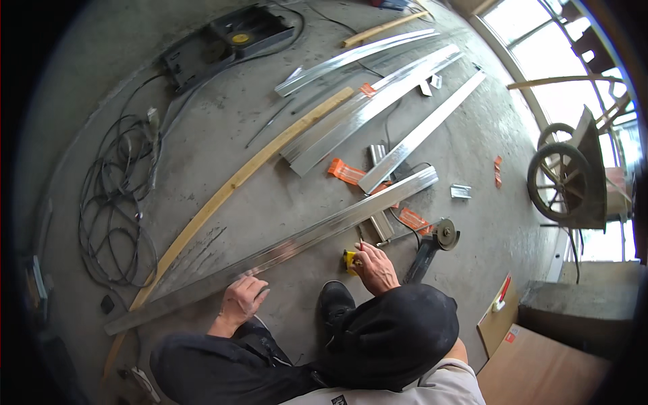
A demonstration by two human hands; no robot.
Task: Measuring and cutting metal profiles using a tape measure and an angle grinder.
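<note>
My left hand [243,298] rests on a long silver metal profile [304,235] that lies slantwise across the concrete floor, fingers curled over its near edge. My right hand [375,267] is closed on a small yellow tape measure [349,260], held just below the same profile, right of its middle. My black shoe [335,301] stands between the two hands. Both dark sleeves come in from the lower edge.
An angle grinder [437,241] lies right of my right hand. Beyond the profile lie a long wooden lath [236,179], several more metal profiles [378,101] and orange tags [345,171]. Coiled cable [115,202] lies left, a black tool case [229,37] far back, a wheelbarrow [570,175] right, cardboard [540,361] lower right.
</note>
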